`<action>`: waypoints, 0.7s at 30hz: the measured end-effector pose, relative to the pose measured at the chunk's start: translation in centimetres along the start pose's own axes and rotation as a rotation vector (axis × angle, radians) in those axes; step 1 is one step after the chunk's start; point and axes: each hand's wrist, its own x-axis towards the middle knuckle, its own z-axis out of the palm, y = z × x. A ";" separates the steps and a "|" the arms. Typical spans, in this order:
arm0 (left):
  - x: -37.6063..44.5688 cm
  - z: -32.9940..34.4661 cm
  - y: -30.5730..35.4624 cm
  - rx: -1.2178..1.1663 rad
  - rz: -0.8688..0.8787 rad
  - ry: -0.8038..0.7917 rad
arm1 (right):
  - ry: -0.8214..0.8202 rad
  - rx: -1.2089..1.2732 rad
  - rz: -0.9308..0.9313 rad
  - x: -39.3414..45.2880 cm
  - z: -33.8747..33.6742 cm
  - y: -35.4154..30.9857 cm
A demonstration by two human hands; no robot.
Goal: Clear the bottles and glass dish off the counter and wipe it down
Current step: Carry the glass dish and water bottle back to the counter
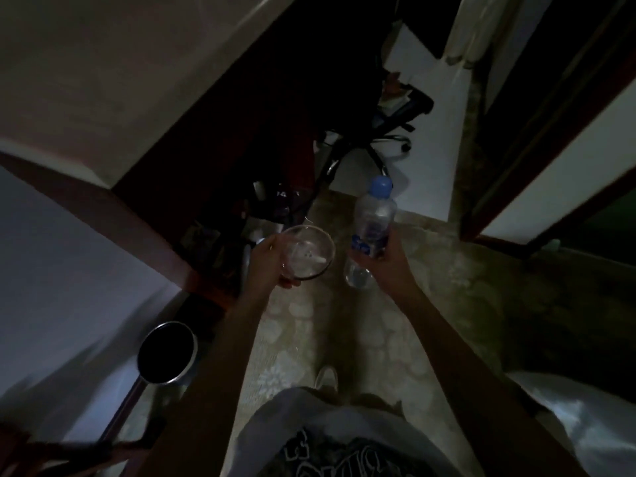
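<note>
Dish rode in the left hand, fingers curled round its rim; the right hand gripped the bottle, both carried over the floor. Best kept level, steps slow in that dim light.

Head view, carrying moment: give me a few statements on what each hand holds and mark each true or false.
1. The left hand holds a glass dish. True.
2. The right hand is empty. False: it grips a plastic bottle.
3. The bottle has a blue cap. True.
4. The bottle stands on a counter. False: it is held in the air above the patterned floor.
5. A dark pot sits at lower left. True.
</note>
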 end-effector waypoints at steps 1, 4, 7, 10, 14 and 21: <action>1.7 0.5 2.0 -0.017 0.016 0.030 | -0.006 0.006 -0.023 2.5 -0.1 -1.2; 7.1 1.4 7.7 -0.027 0.081 0.056 | -0.043 0.049 -0.081 10.2 0.0 -4.6; 12.3 1.9 12.4 0.036 0.150 0.116 | -0.127 0.076 -0.129 17.9 0.7 -7.1; 16.4 2.8 17.2 0.031 0.181 0.180 | -0.241 0.128 -0.180 26.0 1.6 -10.1; 19.8 3.0 24.5 0.006 0.178 0.302 | -0.447 0.105 -0.329 35.4 3.1 -16.7; 24.3 -1.8 34.3 -0.110 0.237 0.612 | -0.677 0.128 -0.511 48.2 9.7 -28.6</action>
